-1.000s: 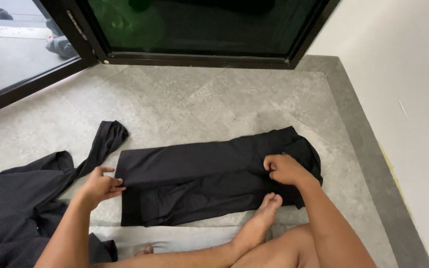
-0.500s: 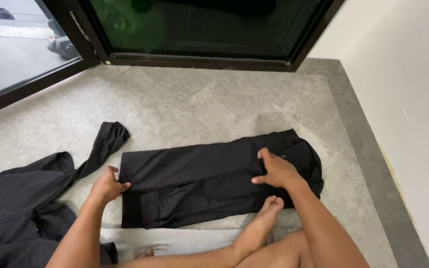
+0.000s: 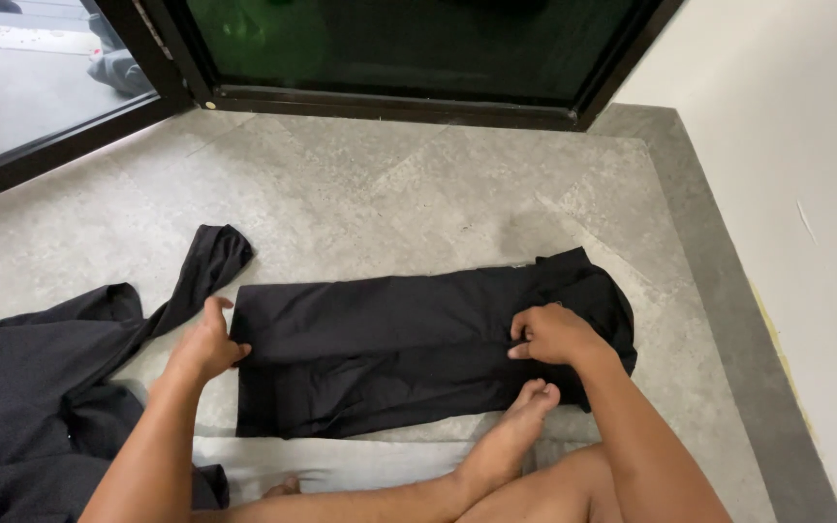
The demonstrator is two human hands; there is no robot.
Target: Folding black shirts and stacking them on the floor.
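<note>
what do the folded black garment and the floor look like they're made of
Folded black garment: soft matte fabric, probably a thin knit; it lies limp with gentle creases and no shine. Floor: hard grey stone-like tile or concrete, mottled and speckled, with faint seam lines; which one is unclear.

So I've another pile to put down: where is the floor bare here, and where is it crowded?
Bare floor runs between the dark glass door frame and the folded black garment, and right of it toward the wall. Crowded: the left hand and right hand grip that garment's ends, a black heap fills the left, a foot and pale cloth lie near.
</note>
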